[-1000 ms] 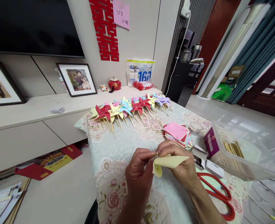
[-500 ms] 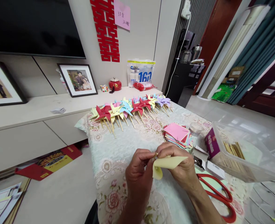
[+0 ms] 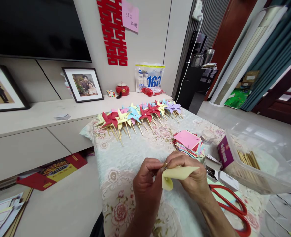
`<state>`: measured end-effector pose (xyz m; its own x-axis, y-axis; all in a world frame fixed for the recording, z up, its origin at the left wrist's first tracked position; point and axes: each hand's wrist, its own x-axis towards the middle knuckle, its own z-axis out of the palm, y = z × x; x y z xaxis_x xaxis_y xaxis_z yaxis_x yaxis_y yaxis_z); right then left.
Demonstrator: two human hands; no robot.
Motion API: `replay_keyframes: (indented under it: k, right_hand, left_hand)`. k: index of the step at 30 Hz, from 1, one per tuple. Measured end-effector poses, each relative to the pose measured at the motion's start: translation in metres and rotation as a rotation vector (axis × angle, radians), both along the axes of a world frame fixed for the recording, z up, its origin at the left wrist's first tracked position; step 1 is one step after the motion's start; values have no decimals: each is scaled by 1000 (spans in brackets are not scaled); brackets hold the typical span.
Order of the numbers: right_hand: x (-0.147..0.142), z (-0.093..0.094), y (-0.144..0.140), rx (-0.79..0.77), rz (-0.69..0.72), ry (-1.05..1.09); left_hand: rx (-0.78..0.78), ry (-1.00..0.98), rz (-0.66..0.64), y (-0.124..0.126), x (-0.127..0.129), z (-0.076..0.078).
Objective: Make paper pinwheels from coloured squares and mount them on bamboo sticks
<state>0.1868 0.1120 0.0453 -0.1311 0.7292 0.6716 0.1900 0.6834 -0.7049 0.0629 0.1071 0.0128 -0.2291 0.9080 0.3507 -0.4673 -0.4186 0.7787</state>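
Observation:
My left hand and my right hand meet over the near part of the table. Between them is a pale yellow folded paper, curled at its lower left. My right hand pinches the paper at its top left corner. My left fingertips pinch a small pin-like piece against that same corner. A stack of coloured paper squares, pink on top, lies just beyond my right hand.
A row of finished paper pinwheels on sticks lies across the far end of the floral tablecloth. Red scissors lie right of my right wrist. A clear plastic box holding wooden sticks stands at right, beside a small round container.

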Motion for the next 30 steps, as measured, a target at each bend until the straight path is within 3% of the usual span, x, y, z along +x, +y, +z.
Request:
replay_keyframes:
  k: [10,18,30]
  right_hand:
    - [0,-4,0,-11,2,-8]
    - [-1,-2,0,-18,31,23]
    - [-5,-4,1,-11,6,57]
  left_hand:
    - [149,196,6,7,-13,-9]
    - [194,306,117,2,-13,-1]
    - [245,435,214,1,-14,-1]
